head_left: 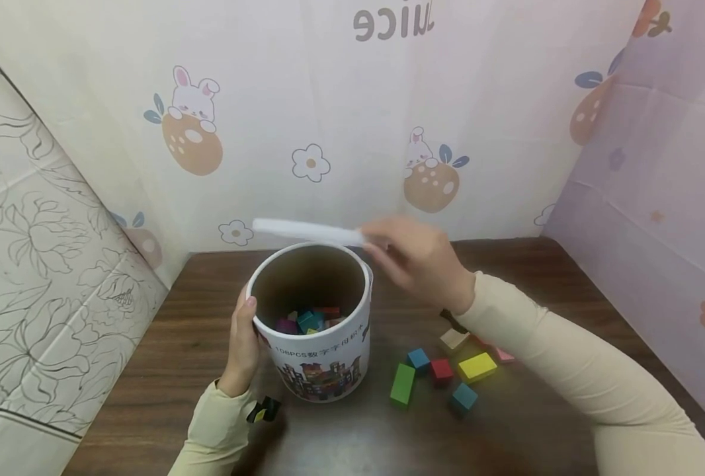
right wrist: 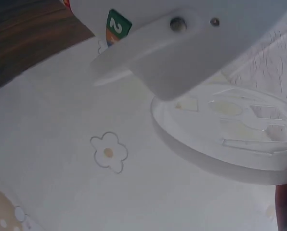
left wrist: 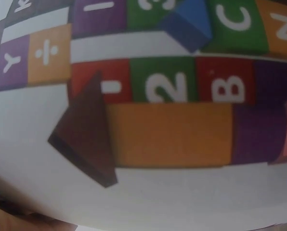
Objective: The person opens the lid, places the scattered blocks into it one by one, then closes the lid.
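A white bucket (head_left: 329,344) with printed block pictures stands on the table, with several coloured blocks (head_left: 311,322) lying at its bottom. My left hand (head_left: 243,344) grips the bucket's left side, thumb tip at the rim. The bucket's printed wall (left wrist: 170,134) fills the left wrist view, where only a bit of the hand shows at the lower left. Over the bucket's far rim, my right hand (head_left: 414,254) pinches the right edge of a white round lid (head_left: 305,229), seen edge-on and slightly blurred. Cut-out shapes show in the lid (right wrist: 182,127) in the right wrist view, near the bucket wall (right wrist: 182,57).
Right of the bucket lie loose blocks: a green one (head_left: 403,385), a yellow one (head_left: 477,367), a red one (head_left: 441,371) and several others, some partly behind the right forearm. A black item (head_left: 264,410) sits by the left wrist. Patterned curtains (head_left: 352,132) border the dark table (head_left: 204,317).
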Available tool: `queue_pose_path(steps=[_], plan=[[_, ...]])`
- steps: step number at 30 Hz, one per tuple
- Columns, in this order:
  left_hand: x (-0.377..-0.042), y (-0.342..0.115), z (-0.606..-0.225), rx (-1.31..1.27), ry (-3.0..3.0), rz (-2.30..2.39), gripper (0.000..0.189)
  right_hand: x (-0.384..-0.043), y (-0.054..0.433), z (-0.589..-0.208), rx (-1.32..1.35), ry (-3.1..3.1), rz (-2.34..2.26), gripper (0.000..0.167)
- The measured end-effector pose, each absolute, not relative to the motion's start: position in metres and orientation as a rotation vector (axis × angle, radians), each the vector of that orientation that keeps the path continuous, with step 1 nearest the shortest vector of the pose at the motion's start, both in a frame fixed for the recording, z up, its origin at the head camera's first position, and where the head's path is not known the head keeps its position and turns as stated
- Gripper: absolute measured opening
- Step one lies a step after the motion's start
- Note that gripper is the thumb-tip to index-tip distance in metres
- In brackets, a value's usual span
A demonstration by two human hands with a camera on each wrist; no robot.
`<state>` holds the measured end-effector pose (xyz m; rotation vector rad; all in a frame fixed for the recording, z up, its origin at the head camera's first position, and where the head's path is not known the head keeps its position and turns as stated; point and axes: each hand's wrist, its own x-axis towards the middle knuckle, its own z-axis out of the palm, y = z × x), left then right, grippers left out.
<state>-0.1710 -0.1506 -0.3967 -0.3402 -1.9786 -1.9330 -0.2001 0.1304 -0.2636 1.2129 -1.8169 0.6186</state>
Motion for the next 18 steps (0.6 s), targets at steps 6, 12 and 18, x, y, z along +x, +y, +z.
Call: queue_pose_path(steps=[6,12,18], plan=[[-0.171,-0.151,-0.398,-0.319,-1.985,-1.918,0.056,-0.216,0.154,-0.256,0.958,-1.918,0.941,0.024],[-0.171,-0.151,-0.399,-0.329,-1.985,-1.921,0.056,-0.236,0.182,-0.257,0.576,-2.1,1.199,0.026],[-0.171,-0.15,-0.399,-0.334,-1.978,-1.937,0.057,-0.261,0.211,-0.274,0.314,-2.279,1.275,0.034]])
